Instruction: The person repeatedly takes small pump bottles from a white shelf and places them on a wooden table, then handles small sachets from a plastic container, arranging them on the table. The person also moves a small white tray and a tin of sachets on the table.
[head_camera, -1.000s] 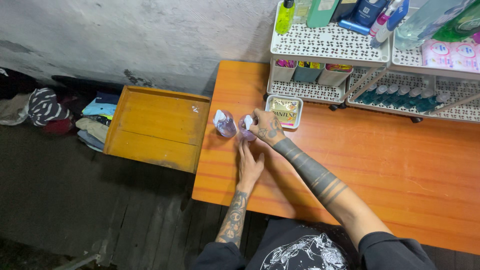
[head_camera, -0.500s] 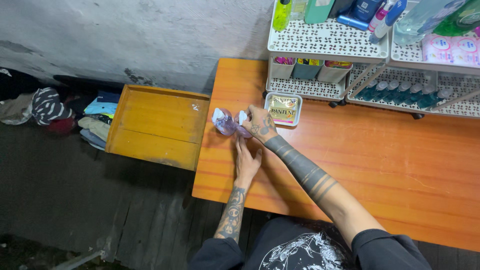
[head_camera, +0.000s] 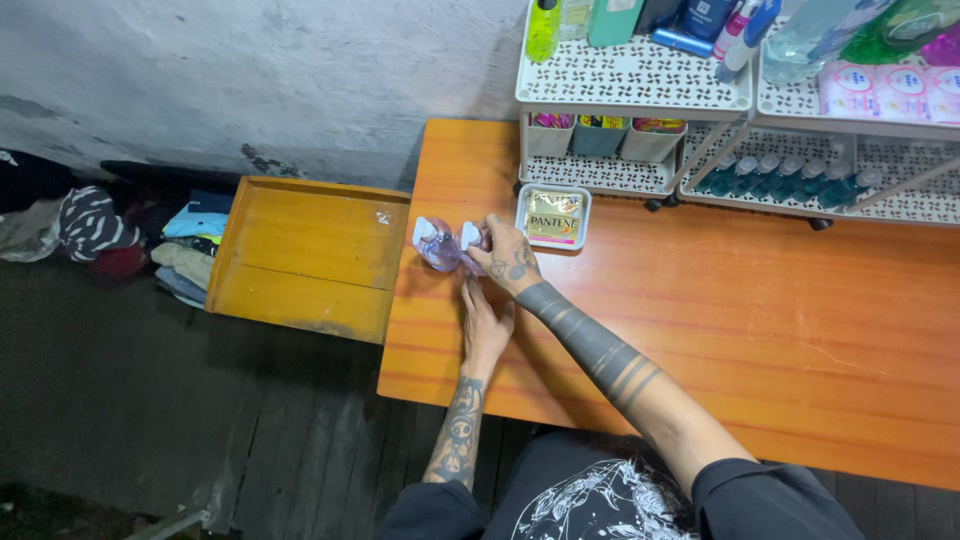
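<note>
Bottles (head_camera: 440, 245), two small clear purplish ones with white caps, sit together near the desk's (head_camera: 760, 330) far left corner, beside a small tub (head_camera: 553, 216). In the head view, the right hand (head_camera: 508, 262) has its grip closed on the nearer bottle; the left hand (head_camera: 485, 325) lies flat on the desk just below, grip apart, holding nothing. The step looks like placing or aligning them; the next move calls for a gentle release so neither tips.

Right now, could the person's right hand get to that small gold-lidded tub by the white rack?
Probably yes. The right hand rests on the purple bottles, and the gold-lidded tub sits just beside it on the orange table, with nothing between them.
</note>
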